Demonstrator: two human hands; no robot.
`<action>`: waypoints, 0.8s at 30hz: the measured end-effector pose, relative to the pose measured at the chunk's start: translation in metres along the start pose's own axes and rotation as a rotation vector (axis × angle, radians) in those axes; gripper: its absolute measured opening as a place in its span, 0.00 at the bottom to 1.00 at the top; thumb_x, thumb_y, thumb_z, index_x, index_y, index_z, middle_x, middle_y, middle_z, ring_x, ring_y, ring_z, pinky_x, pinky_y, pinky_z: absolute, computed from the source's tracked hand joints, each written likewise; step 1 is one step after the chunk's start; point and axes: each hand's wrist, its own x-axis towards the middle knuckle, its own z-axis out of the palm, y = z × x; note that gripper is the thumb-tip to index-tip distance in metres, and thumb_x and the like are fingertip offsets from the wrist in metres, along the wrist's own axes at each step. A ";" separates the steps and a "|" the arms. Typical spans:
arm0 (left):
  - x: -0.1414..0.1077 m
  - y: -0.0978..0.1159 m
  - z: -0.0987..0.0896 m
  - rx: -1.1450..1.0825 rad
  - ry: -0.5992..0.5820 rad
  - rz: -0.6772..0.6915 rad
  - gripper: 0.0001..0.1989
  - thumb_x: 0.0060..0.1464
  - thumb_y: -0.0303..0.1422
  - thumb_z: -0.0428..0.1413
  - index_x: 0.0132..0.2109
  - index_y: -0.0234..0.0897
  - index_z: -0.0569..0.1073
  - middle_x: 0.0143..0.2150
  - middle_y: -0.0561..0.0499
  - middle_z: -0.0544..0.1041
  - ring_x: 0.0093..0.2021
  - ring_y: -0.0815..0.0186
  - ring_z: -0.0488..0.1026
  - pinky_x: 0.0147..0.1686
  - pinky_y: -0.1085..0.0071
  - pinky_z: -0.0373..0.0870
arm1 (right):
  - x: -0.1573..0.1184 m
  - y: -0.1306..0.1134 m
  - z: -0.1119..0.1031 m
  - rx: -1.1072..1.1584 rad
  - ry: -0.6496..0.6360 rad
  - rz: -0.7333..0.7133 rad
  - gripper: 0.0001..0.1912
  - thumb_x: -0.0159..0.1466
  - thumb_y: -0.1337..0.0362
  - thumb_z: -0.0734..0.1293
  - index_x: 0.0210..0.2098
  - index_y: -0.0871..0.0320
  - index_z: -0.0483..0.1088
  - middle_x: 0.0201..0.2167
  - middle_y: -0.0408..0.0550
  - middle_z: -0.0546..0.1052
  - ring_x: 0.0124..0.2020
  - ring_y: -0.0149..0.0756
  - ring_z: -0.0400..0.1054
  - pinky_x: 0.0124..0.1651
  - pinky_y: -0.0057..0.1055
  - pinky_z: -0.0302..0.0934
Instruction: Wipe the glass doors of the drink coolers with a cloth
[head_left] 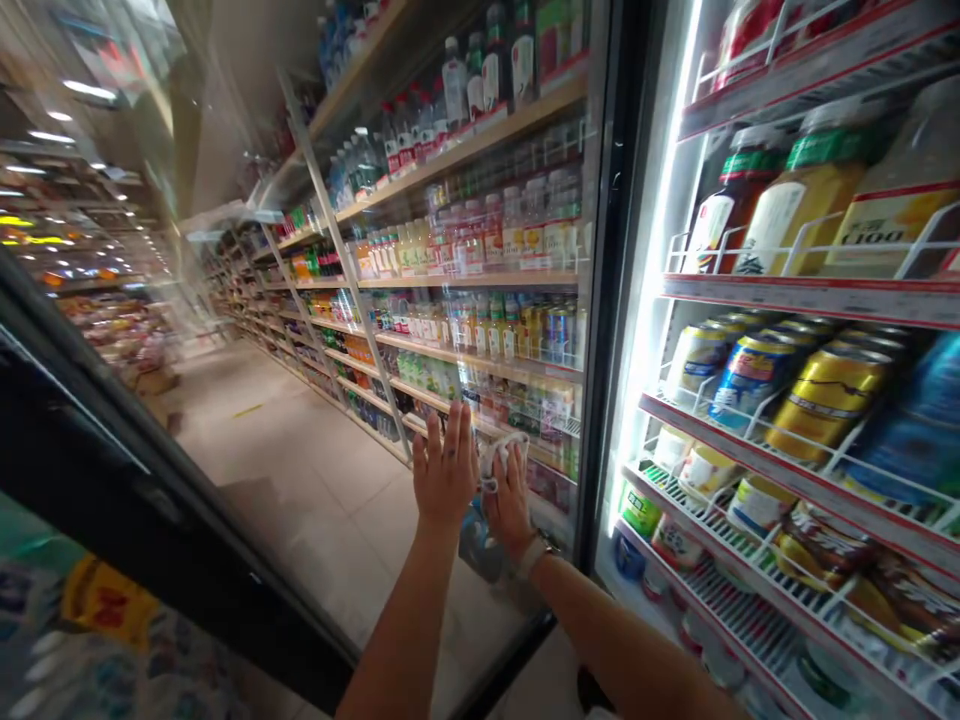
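Observation:
My left hand (448, 468) lies flat on a glass door (375, 560), fingers stretched upward and slightly apart, with no object under it that I can see. Just right of it, my right hand (511, 505) presses a bunched white cloth (489, 462) against the same pane. The cloth shows around and above the fingers, while the palm side is hidden. A band (532, 555) circles the right wrist. Both arms reach up from the bottom of the head view.
The door's black frame (187, 510) runs diagonally at left. On the right, a lit cooler has wire-fronted shelves (810, 300) with bottles and gold cans (829, 400). Drink shelves and a floor appear in the glass, through it or reflected. Wrapped packs (90, 640) sit at lower left.

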 end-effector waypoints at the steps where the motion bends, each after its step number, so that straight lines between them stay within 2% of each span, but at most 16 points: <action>1: -0.001 0.000 0.001 -0.024 -0.014 -0.011 0.31 0.66 0.31 0.51 0.71 0.39 0.50 0.67 0.47 0.62 0.73 0.64 0.38 0.72 0.61 0.27 | 0.021 0.001 -0.004 -0.004 0.011 -0.003 0.37 0.70 0.68 0.54 0.73 0.51 0.33 0.75 0.54 0.39 0.74 0.54 0.35 0.67 0.64 0.49; 5: -0.004 -0.001 0.003 -0.120 -0.059 -0.045 0.31 0.66 0.31 0.50 0.72 0.42 0.48 0.67 0.47 0.61 0.72 0.62 0.41 0.72 0.56 0.29 | 0.099 -0.006 -0.023 -0.024 0.095 -0.022 0.35 0.71 0.65 0.51 0.73 0.51 0.32 0.75 0.51 0.35 0.74 0.51 0.31 0.70 0.63 0.42; 8: -0.004 0.000 0.003 -0.108 -0.056 -0.039 0.31 0.66 0.31 0.50 0.72 0.42 0.49 0.67 0.47 0.61 0.72 0.62 0.41 0.72 0.57 0.29 | 0.118 -0.012 -0.030 -0.018 0.128 -0.027 0.33 0.72 0.65 0.50 0.73 0.50 0.32 0.75 0.49 0.35 0.74 0.50 0.30 0.70 0.62 0.41; 11: -0.003 0.001 0.002 -0.078 -0.043 -0.036 0.31 0.66 0.31 0.50 0.71 0.41 0.50 0.67 0.47 0.61 0.72 0.62 0.41 0.72 0.57 0.29 | 0.089 -0.013 -0.023 0.009 0.086 0.002 0.34 0.72 0.65 0.51 0.73 0.49 0.33 0.75 0.48 0.37 0.74 0.50 0.30 0.69 0.63 0.42; 16: -0.002 0.001 0.000 -0.004 -0.011 -0.006 0.30 0.65 0.32 0.51 0.71 0.40 0.51 0.67 0.48 0.62 0.72 0.63 0.40 0.72 0.60 0.28 | -0.008 -0.010 0.003 0.017 0.020 0.072 0.36 0.69 0.71 0.51 0.73 0.51 0.33 0.75 0.51 0.36 0.74 0.51 0.29 0.66 0.64 0.51; 19: 0.000 0.001 -0.002 0.031 0.011 0.007 0.30 0.65 0.31 0.51 0.71 0.39 0.52 0.66 0.49 0.63 0.72 0.64 0.39 0.72 0.63 0.27 | -0.050 -0.012 0.012 0.014 -0.022 0.075 0.38 0.67 0.75 0.50 0.73 0.51 0.34 0.75 0.51 0.37 0.74 0.50 0.29 0.65 0.62 0.55; 22: 0.002 0.001 -0.004 0.063 0.011 0.014 0.30 0.65 0.31 0.51 0.71 0.37 0.52 0.66 0.49 0.64 0.72 0.64 0.39 0.72 0.65 0.27 | -0.055 -0.016 0.013 0.017 -0.036 0.094 0.38 0.68 0.75 0.50 0.73 0.51 0.32 0.75 0.52 0.36 0.74 0.51 0.28 0.65 0.65 0.52; 24: 0.002 0.001 -0.004 0.067 -0.002 0.014 0.30 0.65 0.32 0.51 0.71 0.37 0.52 0.66 0.48 0.63 0.72 0.63 0.39 0.72 0.63 0.27 | -0.033 -0.018 0.011 0.024 -0.013 0.119 0.37 0.69 0.72 0.51 0.73 0.51 0.31 0.75 0.53 0.33 0.74 0.53 0.26 0.66 0.67 0.48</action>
